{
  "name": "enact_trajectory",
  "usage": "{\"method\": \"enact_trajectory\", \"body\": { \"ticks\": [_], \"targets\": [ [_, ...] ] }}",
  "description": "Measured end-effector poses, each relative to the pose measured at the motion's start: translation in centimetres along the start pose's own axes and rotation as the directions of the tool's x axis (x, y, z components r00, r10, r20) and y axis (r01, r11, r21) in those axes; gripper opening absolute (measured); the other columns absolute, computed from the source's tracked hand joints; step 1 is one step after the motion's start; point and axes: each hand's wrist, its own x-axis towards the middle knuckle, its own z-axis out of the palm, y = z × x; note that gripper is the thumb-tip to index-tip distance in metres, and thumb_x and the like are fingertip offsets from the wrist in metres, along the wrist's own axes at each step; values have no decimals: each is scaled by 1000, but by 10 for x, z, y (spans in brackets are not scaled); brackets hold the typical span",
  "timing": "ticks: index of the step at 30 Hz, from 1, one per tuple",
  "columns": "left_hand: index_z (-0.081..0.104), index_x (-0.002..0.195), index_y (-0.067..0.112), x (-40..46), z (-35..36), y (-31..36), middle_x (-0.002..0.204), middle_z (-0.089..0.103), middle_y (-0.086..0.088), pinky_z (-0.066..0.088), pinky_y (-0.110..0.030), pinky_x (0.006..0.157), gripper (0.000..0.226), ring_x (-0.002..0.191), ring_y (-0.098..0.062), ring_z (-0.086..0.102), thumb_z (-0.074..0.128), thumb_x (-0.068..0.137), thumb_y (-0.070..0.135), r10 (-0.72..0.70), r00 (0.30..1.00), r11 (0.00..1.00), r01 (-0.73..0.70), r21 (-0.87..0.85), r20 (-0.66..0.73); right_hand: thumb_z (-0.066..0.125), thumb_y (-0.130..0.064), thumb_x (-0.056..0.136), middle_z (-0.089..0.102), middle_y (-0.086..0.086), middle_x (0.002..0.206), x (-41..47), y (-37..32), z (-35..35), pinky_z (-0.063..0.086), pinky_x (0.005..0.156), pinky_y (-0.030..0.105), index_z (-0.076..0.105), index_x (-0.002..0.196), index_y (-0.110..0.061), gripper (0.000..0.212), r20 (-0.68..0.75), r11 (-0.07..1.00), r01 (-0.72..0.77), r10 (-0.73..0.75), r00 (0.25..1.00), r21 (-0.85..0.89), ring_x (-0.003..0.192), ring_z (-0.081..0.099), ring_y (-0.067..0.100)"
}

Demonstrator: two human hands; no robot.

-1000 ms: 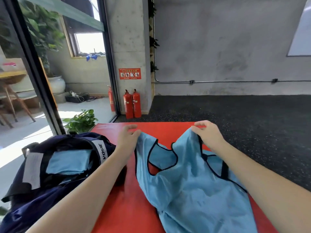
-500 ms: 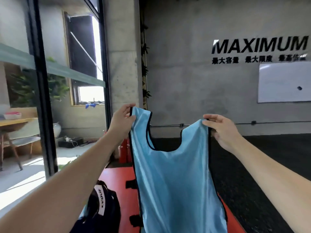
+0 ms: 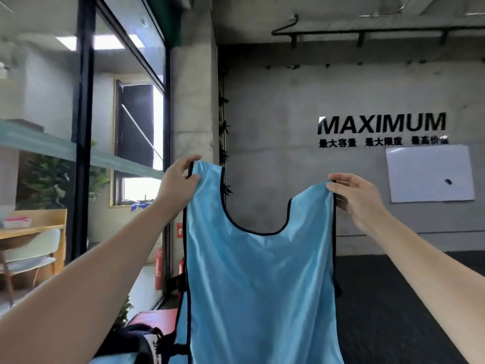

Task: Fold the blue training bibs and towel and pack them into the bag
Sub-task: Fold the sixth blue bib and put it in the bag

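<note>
A light blue training bib [image 3: 257, 279] with black trim hangs spread out in the air in front of me, neck opening at the top. My left hand [image 3: 178, 182] pinches its left shoulder strap and my right hand [image 3: 354, 198] pinches the right strap. The dark navy bag [image 3: 136, 342] shows at the bottom left, partly behind my left forearm, on the red mat [image 3: 154, 317]. The towel and other bibs are not in sight.
A concrete pillar [image 3: 194, 101] and a glass wall [image 3: 78, 153] stand to the left, with red fire extinguishers [image 3: 158, 269] at the pillar's foot. Black rubber flooring [image 3: 393, 298] stretches right. A whiteboard [image 3: 430, 173] hangs on the far concrete wall.
Both hands lifted the bib off the red mat and raised it to chest height, spreading it flat. The view tilted up, so mat and bag dropped to the bottom edge.
</note>
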Motion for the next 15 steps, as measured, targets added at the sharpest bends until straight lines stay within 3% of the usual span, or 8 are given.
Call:
{"method": "enact_trajectory", "body": {
  "ticks": [2, 7, 10, 13, 15],
  "targets": [
    [60, 126, 39, 0, -3, -6, 131, 61, 13, 51, -36, 101, 47, 110, -2, 58, 56, 93, 5, 1, 1000, 999, -1, 43, -8, 75, -6, 87, 72, 7, 99, 2, 4, 0, 55, 83, 34, 75, 102, -15, 17, -22, 1000, 6, -7, 1000, -24, 89, 68, 18],
    [60, 125, 44, -1, 6, -55, 129, 61, 14, 57, -40, 94, 47, 114, -6, 61, 58, 93, 9, -73, 997, 994, 70, 87, 27, 73, -6, 89, 74, 3, 97, 7, 41, 2, 54, 71, 22, 75, 104, -13, 16, -11, 988, -11, 9, 1000, -152, 84, 69, 10],
    [60, 128, 40, -1, 24, -98, 131, 60, 11, 56, -41, 94, 47, 113, -8, 60, 59, 93, 9, -109, 993, 987, 102, 122, 54, 72, -6, 90, 76, 2, 98, 19, 81, 2, 53, 73, 21, 76, 103, -15, 16, -4, 976, -47, 47, 999, -213, 85, 70, 9],
    [56, 134, 35, -2, 50, -150, 135, 56, 9, 57, -31, 84, 48, 98, -6, 60, 61, 93, 8, -175, 977, 965, 145, 218, 125, 71, -7, 91, 76, -2, 100, 36, 134, 3, 53, 71, 15, 77, 103, -18, 18, 19, 953, -93, 103, 994, -290, 89, 69, 8],
    [55, 130, 39, -6, 68, -191, 132, 59, 7, 60, -41, 80, 48, 88, -16, 66, 61, 93, 9, -234, 947, 946, 169, 278, 220, 71, -6, 90, 75, -4, 99, 49, 175, 3, 50, 65, 9, 77, 104, -17, 18, 34, 921, -117, 139, 990, -371, 81, 66, 1]
  ]
}}
